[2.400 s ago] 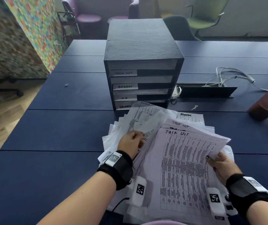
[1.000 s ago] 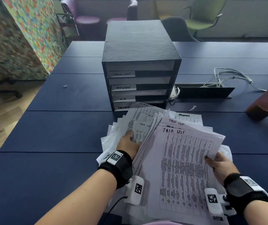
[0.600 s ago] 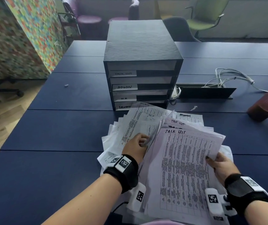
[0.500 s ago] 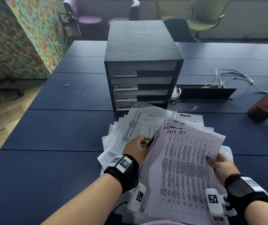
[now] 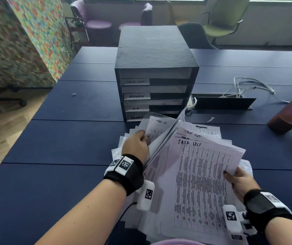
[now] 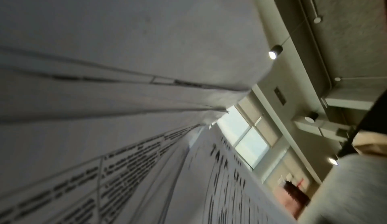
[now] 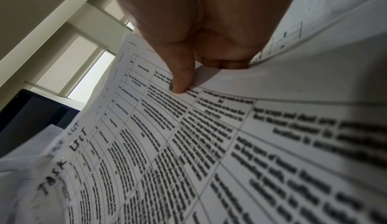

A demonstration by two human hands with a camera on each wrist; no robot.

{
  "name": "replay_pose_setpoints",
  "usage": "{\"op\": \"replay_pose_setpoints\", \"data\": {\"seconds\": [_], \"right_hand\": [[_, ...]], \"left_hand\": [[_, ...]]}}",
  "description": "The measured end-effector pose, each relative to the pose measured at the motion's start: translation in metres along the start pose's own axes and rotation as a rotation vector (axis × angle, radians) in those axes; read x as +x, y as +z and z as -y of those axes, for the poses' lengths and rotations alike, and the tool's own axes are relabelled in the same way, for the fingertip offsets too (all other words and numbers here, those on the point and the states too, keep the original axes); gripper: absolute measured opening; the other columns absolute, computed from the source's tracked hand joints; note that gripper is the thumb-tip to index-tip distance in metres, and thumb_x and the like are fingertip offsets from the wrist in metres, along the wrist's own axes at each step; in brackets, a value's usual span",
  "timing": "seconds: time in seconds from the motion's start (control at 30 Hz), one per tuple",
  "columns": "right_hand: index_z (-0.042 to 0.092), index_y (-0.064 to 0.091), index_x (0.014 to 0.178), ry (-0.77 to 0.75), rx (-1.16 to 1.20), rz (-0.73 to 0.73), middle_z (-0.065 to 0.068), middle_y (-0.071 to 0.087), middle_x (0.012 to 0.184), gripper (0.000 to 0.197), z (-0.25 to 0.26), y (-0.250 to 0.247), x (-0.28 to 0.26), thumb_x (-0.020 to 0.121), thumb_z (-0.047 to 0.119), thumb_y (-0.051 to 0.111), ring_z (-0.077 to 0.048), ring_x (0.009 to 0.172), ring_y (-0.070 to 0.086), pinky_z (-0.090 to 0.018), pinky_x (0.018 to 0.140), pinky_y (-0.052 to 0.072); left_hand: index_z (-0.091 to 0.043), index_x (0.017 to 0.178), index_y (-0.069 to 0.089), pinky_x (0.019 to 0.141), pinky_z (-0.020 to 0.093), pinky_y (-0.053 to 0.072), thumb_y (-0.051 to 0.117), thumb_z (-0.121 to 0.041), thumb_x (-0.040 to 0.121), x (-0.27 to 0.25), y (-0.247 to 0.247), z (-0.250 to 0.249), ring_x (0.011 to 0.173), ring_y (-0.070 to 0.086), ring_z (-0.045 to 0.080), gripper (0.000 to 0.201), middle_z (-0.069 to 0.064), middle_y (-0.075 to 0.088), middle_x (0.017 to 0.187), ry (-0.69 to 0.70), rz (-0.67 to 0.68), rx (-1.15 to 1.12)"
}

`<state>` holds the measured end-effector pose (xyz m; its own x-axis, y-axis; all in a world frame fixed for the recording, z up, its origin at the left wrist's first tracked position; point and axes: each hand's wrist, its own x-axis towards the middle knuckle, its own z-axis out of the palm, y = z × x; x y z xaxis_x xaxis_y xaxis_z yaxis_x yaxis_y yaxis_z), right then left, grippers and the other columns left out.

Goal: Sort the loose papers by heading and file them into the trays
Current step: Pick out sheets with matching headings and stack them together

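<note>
Sorting step: left hand pinches lifted sheets; right hand grips "TASK LIST" stack; next, probably the top tray.

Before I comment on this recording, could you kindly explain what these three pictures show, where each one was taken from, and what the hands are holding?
No machine here: a person sorts papers, wearing a camera on the head and one on each wrist. The head view looks down on a dark blue table, where a black four-tray filing box stands, its trays labelled by hand. The left hand grips a lifted bundle of white sheets. The right hand pinches the right edge of a printed sheet headed TASK LIST, which tops the fanned paper pile. The right wrist view shows that thumb on the sheet. The left wrist view shows only paper and ceiling. A reddish-brown tumbler stands at the right.
</note>
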<state>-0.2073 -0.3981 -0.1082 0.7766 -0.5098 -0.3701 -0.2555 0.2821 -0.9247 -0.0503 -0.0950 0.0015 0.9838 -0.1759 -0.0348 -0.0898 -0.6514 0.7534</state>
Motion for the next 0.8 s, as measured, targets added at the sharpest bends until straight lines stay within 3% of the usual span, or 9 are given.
{"op": "replay_pose_setpoints", "data": {"seconds": [0.13,0.23,0.33,0.43,0.57,0.8], "right_hand": [[0.016,0.062,0.097,0.002,-0.008,0.005,0.01,0.074,0.079,0.108,0.0,0.001,0.001,-0.001,0.052,0.089,-0.001,0.072,0.068,-0.012,0.068,0.054],[0.016,0.062,0.096,0.003,-0.024,0.002,0.011,0.074,0.078,0.107,0.001,0.002,-0.002,-0.001,0.054,0.088,0.0,0.071,0.068,-0.011,0.066,0.053],[0.017,0.063,0.096,0.013,-0.042,-0.005,0.01,0.074,0.08,0.107,0.001,0.002,-0.002,-0.001,0.056,0.088,-0.001,0.072,0.069,-0.012,0.068,0.054],[0.015,0.063,0.098,0.024,-0.044,-0.013,0.007,0.074,0.083,0.109,0.0,0.0,-0.002,0.0,0.056,0.088,-0.004,0.074,0.069,-0.017,0.072,0.054],[0.012,0.061,0.104,0.011,-0.039,-0.018,0.007,0.074,0.083,0.114,-0.001,0.0,-0.003,0.002,0.055,0.089,-0.005,0.075,0.069,-0.024,0.078,0.053],[0.016,0.063,0.096,0.001,-0.061,0.004,0.006,0.074,0.078,0.108,0.004,0.002,-0.01,0.001,0.06,0.086,-0.006,0.07,0.069,-0.022,0.072,0.054]], "left_hand": [[-0.015,0.085,0.063,0.07,0.028,0.044,0.055,-0.017,0.092,0.012,-0.025,-0.004,0.077,0.059,0.023,0.011,0.003,0.066,0.078,-0.016,0.073,-0.201],[-0.018,0.086,0.063,0.068,0.027,0.043,0.053,-0.013,0.09,0.019,-0.041,-0.011,0.078,0.058,0.026,0.012,0.005,0.065,0.078,0.08,0.149,0.031],[-0.017,0.084,0.057,0.065,0.03,0.042,0.048,-0.009,0.086,0.02,-0.05,-0.02,0.076,0.052,0.03,0.013,0.003,0.059,0.076,0.193,-0.029,0.168],[-0.015,0.089,0.057,0.064,0.028,0.041,0.045,-0.003,0.088,0.016,-0.05,-0.024,0.07,0.05,0.025,0.017,0.0,0.059,0.074,0.241,-0.188,0.069],[-0.019,0.094,0.059,0.064,0.025,0.041,0.044,0.001,0.087,0.018,-0.058,-0.028,0.071,0.054,0.021,0.025,-0.002,0.061,0.078,0.246,-0.305,-0.045],[-0.016,0.09,0.056,0.062,0.022,0.028,0.042,-0.001,0.087,0.026,-0.104,-0.054,0.069,0.044,0.008,0.021,-0.01,0.052,0.076,0.372,-0.529,-0.165]]}}
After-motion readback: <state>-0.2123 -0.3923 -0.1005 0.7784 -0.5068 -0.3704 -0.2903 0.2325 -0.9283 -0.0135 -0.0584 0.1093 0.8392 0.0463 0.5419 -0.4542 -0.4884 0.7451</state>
